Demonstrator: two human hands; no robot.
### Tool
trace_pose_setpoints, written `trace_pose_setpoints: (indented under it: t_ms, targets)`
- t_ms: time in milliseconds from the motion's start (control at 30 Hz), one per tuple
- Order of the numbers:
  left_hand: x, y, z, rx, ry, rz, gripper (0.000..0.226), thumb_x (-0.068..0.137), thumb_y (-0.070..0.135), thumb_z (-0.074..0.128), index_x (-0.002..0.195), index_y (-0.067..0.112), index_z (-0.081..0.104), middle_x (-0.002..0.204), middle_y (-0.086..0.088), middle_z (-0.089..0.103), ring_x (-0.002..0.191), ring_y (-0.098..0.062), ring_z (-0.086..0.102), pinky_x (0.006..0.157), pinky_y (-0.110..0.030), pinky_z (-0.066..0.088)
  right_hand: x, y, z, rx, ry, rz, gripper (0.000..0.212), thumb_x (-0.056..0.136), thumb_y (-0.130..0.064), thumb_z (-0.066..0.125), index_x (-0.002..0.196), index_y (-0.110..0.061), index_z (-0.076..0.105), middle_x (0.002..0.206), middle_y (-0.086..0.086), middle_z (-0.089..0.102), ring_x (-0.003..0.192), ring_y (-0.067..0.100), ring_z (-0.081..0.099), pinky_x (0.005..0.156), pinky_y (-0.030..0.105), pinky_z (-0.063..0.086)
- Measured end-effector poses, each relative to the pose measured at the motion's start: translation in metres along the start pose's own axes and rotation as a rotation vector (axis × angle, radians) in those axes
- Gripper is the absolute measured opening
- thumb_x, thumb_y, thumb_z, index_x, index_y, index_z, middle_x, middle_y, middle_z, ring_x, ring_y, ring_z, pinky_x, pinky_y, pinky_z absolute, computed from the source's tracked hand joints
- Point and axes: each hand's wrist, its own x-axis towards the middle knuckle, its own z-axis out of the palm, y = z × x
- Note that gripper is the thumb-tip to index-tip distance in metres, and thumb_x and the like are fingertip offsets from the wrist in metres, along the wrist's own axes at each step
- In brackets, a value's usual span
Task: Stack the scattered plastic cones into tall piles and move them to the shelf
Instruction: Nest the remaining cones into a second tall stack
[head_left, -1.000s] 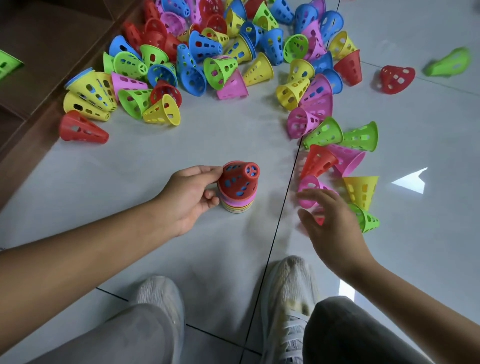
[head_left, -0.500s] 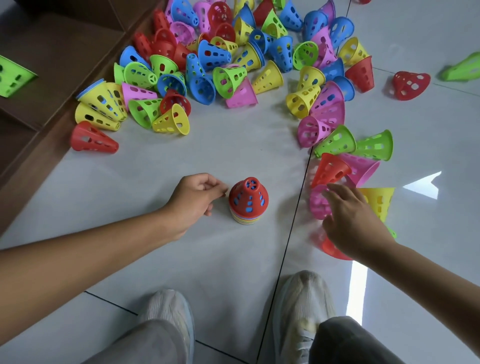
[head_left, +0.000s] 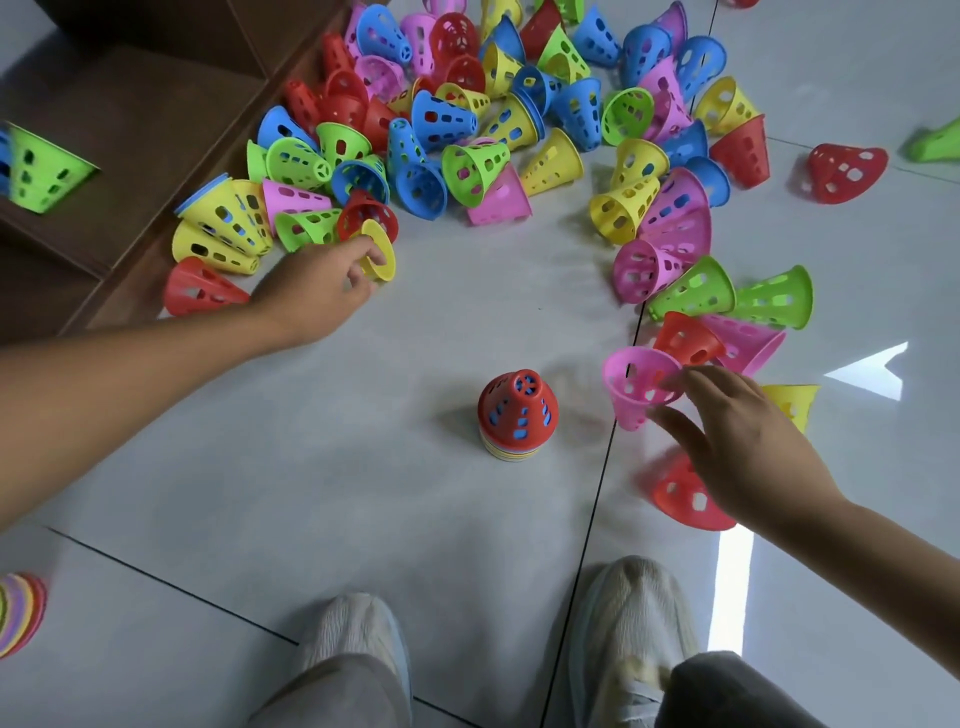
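Left hand (head_left: 311, 291) is reaching out to the heap by the shelf (head_left: 130, 135), fingers curled round the rim of a yellow cone (head_left: 378, 250). Right hand (head_left: 737, 441) has a pink cone (head_left: 636, 387) pinched, lifted just right of the stack (head_left: 517, 415), which stands upright on the floor (head_left: 311, 467), red cone on top.

Scattered cones (head_left: 470, 171) and a stack (head_left: 517, 415) on the tiled floor (head_left: 311, 467).
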Motion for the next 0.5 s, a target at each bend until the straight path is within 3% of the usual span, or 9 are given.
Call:
trace_pose_setpoints:
  t_ms: [133,267,433,500]
  targets:
    - [0.017,-0.009,-0.007,0.184,-0.034,0.101,0.028,0.092,0.021,0.062,0.119,0.027,0.058,0.091,0.008,0.062,0.084,-0.024,0.06,0.062,-0.033,0.042,-0.005,-0.021,-0.016,0.152,0.088,0.074,0.037,0.103,-0.049,0.043,0.099,-0.017,0.061,0.089,0.001,0.063,0.08,0.025,0.057,0.066,0.038,0.047]
    - [0.028,-0.008,-0.005,0.323,-0.045,0.13,0.025,0.092,0.025,0.064,0.117,0.023,0.061,0.097,0.004,0.053,0.095,-0.033,0.06,0.065,-0.033,0.039,-0.011,-0.045,-0.028,0.348,0.125,0.115,0.044,0.102,-0.053,0.031,0.089,-0.02,0.058,0.078,-0.004,0.066,0.071,0.017,0.061,0.063,0.038,0.048]
    - [0.033,-0.004,-0.004,0.504,-0.112,0.191,0.019,0.093,0.024,0.065,0.111,0.016,0.065,0.111,-0.006,0.058,0.098,-0.036,0.061,0.063,-0.034,0.036,-0.016,-0.077,-0.042,0.666,0.213,0.166,0.04,0.107,-0.039,0.034,0.084,-0.02,0.061,0.078,-0.011,0.069,0.07,0.011,0.066,0.06,0.02,0.047]
    - [0.033,-0.003,-0.005,0.542,-0.124,0.199,0.016,0.094,0.023,0.063,0.108,0.017,0.065,0.11,-0.006,0.057,0.097,-0.036,0.061,0.062,-0.034,0.034,-0.014,-0.091,-0.046,0.879,0.186,0.194,0.039,0.106,-0.034,0.035,0.085,-0.017,0.064,0.08,-0.003,0.072,0.071,0.015,0.068,0.063,0.024,0.052]
